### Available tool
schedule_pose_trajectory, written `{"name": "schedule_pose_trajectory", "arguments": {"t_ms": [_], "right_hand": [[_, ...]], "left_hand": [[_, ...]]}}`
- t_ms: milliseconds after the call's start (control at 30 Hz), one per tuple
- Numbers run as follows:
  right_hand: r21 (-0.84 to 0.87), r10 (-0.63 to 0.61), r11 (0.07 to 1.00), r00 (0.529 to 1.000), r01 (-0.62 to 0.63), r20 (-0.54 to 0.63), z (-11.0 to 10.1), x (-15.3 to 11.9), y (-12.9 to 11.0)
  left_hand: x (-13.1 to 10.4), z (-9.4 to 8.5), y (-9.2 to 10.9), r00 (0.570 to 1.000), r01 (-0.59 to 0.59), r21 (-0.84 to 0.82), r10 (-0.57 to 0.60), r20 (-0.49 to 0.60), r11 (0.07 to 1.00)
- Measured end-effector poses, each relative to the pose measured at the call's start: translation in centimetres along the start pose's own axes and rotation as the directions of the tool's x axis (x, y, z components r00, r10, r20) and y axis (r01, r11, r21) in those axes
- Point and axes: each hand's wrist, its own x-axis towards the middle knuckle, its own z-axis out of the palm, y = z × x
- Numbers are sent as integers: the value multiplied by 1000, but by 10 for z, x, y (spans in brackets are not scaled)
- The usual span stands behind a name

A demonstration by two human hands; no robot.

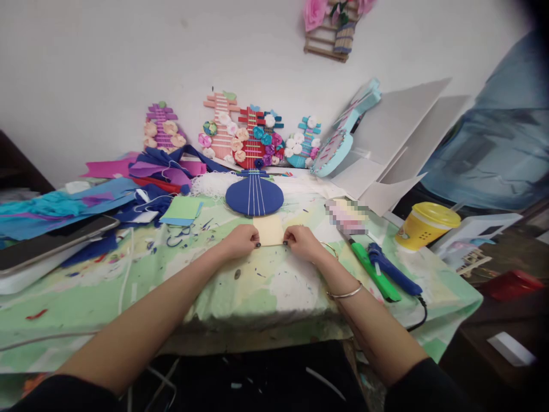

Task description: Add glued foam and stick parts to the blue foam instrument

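Note:
A pale yellow square of paper (269,229) lies at the middle of the table, between my two hands. My left hand (242,240) pinches its near left corner, fingers closed. At the near right corner, my right hand (302,241) grips the same paper with fingers pressed together. Just beyond the paper rests a dark blue lute-shaped craft piece (254,195) with white strings. Left of my hands sits a small stack of green and blue paper squares (182,210). A bangle circles my right forearm.
A green cutter (375,272) and a blue glue gun (394,269) lie on the right, near a yellow lidded cup (426,226). Decorated lute crafts (251,134) lean against the wall. A phone (55,243) and coloured scraps (158,166) occupy the left; a cord hangs there.

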Motion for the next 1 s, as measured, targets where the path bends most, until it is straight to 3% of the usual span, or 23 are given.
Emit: {"name": "schedule_pose_trajectory", "arguments": {"t_ms": [333, 667, 1000], "right_hand": [[-85, -61, 994, 998, 63, 29, 6, 3, 2], [-180, 138, 974, 990, -138, -12, 8, 5, -16], [-104, -4, 995, 1000, 5, 11, 10, 3, -9]], "left_hand": [[1, -2, 2, 1000, 28, -4, -28, 13, 1000], [-1, -1, 4, 1000, 28, -8, -28, -14, 1000], [-1, 1, 1, 998, -9, -42, 6, -62, 999]]}}
